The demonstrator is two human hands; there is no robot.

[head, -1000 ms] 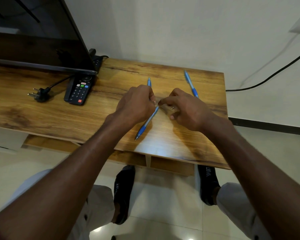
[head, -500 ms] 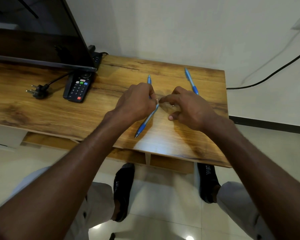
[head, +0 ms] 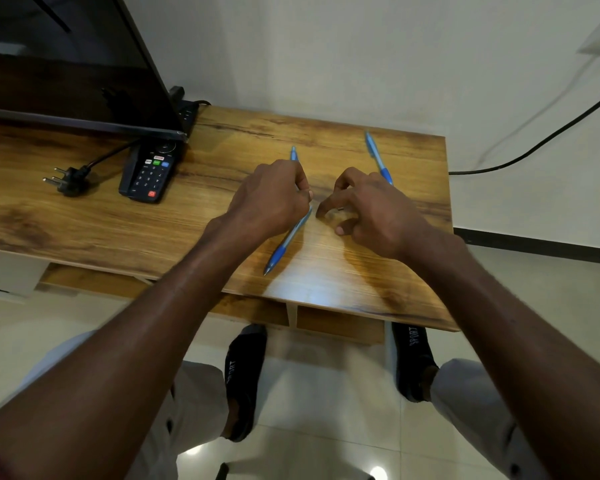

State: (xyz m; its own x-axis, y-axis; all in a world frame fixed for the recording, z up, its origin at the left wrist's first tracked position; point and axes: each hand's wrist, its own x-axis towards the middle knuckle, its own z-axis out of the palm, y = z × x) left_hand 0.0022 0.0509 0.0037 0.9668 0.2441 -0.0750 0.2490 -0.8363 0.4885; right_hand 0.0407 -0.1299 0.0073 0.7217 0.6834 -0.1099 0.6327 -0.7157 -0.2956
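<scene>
1. The person's 2 feet in black socks (head: 245, 368) stand on the tiled floor, under the front edge of the wooden table (head: 101, 223).
2. The near pen (head: 288, 242), blue, lies slantwise over the front part of the table. Its tip points toward the person and its upper end runs in under the left hand (head: 269, 199).
3. The left hand is closed into a loose fist, with its fingers curled round the upper end of the near pen.
4. The right hand (head: 374, 209) sits just beside the left hand, apart from it by a narrow gap. Its fingers are bent, with the fingertips (head: 321, 212) pointing down at the table top. Whether they pinch a small part cannot be told.
5. The end of a second pen (head: 293, 153) shows beyond the left knuckles; the rest of it is hidden by the hand.
6. A third pen (head: 376, 155) lies on the table beyond the right hand, which hides its near end.
7. To the left, well apart from the hands, a remote control (head: 149, 174) and a loose 3-pin plug (head: 70, 176) lie on the table.
8. Behind them stands a dark screen (head: 66, 64), with a power strip (head: 187, 110) at its right corner.
9. A black cable (head: 534, 147) runs along the wall at far right.
</scene>
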